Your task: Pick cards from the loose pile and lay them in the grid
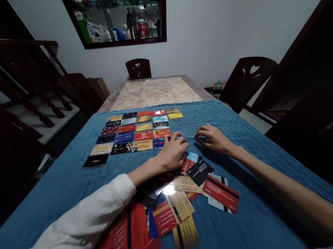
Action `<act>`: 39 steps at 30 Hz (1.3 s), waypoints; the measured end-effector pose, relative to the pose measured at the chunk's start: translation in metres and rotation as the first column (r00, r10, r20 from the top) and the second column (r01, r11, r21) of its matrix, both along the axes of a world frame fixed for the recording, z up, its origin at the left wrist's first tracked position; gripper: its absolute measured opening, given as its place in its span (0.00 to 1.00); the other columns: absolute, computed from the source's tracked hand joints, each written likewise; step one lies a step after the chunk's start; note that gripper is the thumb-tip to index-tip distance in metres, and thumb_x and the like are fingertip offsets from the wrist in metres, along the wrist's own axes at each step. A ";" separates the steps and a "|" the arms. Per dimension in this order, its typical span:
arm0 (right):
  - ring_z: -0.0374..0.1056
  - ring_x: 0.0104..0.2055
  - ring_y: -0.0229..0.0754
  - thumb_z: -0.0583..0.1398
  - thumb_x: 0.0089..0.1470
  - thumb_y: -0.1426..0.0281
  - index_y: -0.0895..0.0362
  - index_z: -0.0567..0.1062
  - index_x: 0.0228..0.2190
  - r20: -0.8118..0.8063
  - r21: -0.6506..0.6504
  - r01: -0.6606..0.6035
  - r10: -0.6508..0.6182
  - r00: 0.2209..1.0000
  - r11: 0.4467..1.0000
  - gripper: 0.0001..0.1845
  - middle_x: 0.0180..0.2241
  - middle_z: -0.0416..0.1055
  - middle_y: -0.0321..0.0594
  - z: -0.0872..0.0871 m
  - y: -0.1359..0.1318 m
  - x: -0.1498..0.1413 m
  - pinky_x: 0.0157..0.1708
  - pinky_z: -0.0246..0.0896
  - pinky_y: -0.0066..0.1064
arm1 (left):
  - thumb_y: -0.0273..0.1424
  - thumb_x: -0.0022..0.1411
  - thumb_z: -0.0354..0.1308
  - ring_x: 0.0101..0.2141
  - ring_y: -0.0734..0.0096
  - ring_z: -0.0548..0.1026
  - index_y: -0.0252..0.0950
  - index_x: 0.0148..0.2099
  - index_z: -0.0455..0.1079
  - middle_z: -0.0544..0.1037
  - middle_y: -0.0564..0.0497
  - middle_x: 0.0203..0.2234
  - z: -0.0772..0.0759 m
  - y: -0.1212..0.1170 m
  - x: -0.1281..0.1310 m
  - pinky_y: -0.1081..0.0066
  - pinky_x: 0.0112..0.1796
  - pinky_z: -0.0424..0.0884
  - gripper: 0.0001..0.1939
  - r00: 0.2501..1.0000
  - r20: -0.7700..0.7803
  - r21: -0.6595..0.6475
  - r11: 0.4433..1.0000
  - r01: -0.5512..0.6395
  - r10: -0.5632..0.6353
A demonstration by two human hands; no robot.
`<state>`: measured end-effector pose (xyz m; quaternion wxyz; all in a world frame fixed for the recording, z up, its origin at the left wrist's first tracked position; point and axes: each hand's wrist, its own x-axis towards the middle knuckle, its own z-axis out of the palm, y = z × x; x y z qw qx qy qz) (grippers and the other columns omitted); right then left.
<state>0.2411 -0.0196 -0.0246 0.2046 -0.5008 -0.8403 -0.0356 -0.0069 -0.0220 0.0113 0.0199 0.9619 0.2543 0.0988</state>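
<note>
My left hand (173, 152), its arm in a white sleeve, reaches across the loose cards with fingers bent and apart. No card shows in its fingers, and what lies under the palm is hidden. To its right, my right hand (213, 139) hovers at or just over the blue cloth, fingers loosely curved with a gap at the thumb. Closest to both hands are a light blue card (193, 156) and a black card (200, 171) at the top of a messy pile. Rows of cards, among them a VIP card (142, 145), lie face up beyond my left hand.
A blue cloth (251, 195) covers the near part of the table; its patterned top (157, 90) shows beyond. Several loose cards, such as a red card (221, 193) and a gold card (185, 233), overlap close to me. Dark chairs (246, 78) stand around the table.
</note>
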 end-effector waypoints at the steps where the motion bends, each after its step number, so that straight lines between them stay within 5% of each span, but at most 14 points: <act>1: 0.64 0.40 0.47 0.56 0.61 0.70 0.54 0.78 0.36 -0.006 0.002 -0.011 0.011 1.000 1.000 0.10 0.38 0.74 0.45 0.000 -0.007 0.000 0.41 0.60 0.37 | 0.26 0.62 0.56 0.59 0.47 0.59 0.35 0.50 0.71 0.73 0.40 0.52 -0.001 -0.005 0.000 0.46 0.51 0.58 0.14 1.000 0.012 -0.001 1.000 0.022 -0.022; 9: 0.65 0.40 0.46 0.54 0.63 0.69 0.54 0.77 0.36 -0.054 -0.019 -0.058 0.057 0.997 0.998 0.12 0.38 0.75 0.46 0.000 -0.057 0.002 0.40 0.62 0.38 | 0.30 0.63 0.58 0.59 0.46 0.59 0.35 0.52 0.69 0.73 0.41 0.52 -0.006 -0.045 0.006 0.46 0.52 0.60 0.15 0.973 0.006 -0.028 0.973 0.230 -0.230; 18: 0.67 0.41 0.46 0.55 0.63 0.68 0.53 0.77 0.36 -0.130 -0.026 -0.092 0.088 0.988 0.995 0.10 0.38 0.75 0.45 0.001 -0.083 0.002 0.41 0.64 0.40 | 0.38 0.66 0.58 0.58 0.48 0.61 0.36 0.58 0.66 0.72 0.41 0.54 -0.014 -0.074 0.015 0.46 0.53 0.62 0.21 0.891 -0.018 -0.073 0.889 0.451 -0.454; 27: 0.68 0.42 0.47 0.54 0.64 0.66 0.54 0.78 0.39 -0.132 -0.069 -0.119 0.109 0.985 0.991 0.12 0.39 0.76 0.47 0.005 -0.095 -0.009 0.41 0.65 0.42 | 0.38 0.66 0.58 0.58 0.48 0.63 0.36 0.48 0.72 0.76 0.42 0.47 -0.023 -0.065 0.010 0.46 0.53 0.60 0.13 0.925 -0.002 -0.010 0.925 0.379 -0.379; 39: 0.67 0.46 0.49 0.60 0.60 0.58 0.54 0.77 0.45 -0.092 -0.188 -0.176 0.161 0.983 0.966 0.16 0.44 0.74 0.48 0.008 -0.109 -0.018 0.45 0.65 0.44 | 0.39 0.68 0.55 0.58 0.48 0.62 0.33 0.50 0.71 0.75 0.39 0.49 -0.028 -0.056 0.001 0.47 0.53 0.59 0.16 0.982 -0.005 0.025 0.981 0.190 -0.190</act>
